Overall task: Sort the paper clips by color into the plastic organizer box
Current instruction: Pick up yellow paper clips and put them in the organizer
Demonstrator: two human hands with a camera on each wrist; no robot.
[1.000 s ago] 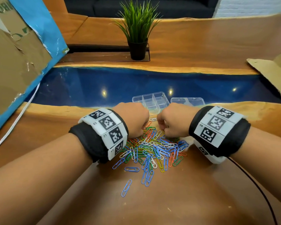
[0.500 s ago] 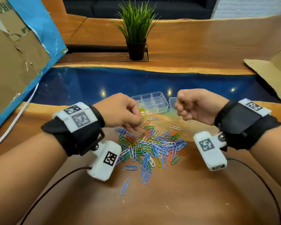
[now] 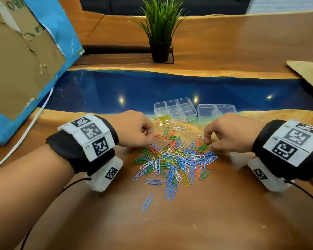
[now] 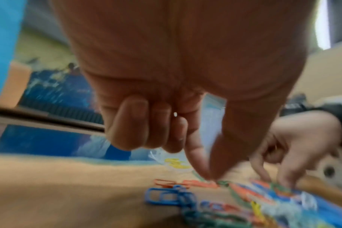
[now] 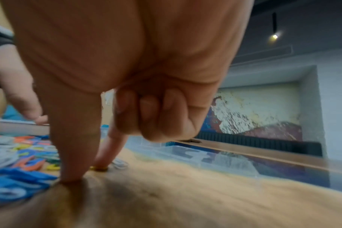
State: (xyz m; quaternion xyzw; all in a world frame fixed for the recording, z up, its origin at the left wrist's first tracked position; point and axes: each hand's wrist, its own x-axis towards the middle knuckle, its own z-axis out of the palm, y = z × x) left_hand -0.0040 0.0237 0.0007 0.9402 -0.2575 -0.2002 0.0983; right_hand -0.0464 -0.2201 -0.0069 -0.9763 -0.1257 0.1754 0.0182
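Note:
A pile of paper clips (image 3: 173, 159) in blue, green, red, white and yellow lies on the wooden table. Behind it stands the clear organizer box (image 3: 175, 110), with yellow clips (image 3: 163, 118) in its near left compartment. My left hand (image 3: 151, 135) is at the pile's far left edge, thumb and index tips together (image 4: 209, 175) beside a red clip (image 3: 159, 136). Blur hides whether a clip is between them. My right hand (image 3: 207, 144) is at the far right edge. Its index tip rests on a yellow clip (image 5: 99, 168) and its thumb (image 5: 68, 177) presses the table beside it.
The box's clear lid (image 3: 216, 112) lies right of the box. A potted plant (image 3: 160, 33) stands at the back. Cardboard with blue edging (image 3: 25, 60) leans at the left, with a white cable (image 3: 25, 134) below it. More cardboard (image 3: 307, 73) is at the right.
Both hands rose from the pile to the organizer box half a second ago. They have now come back down to the pile's far edge, set wider apart.

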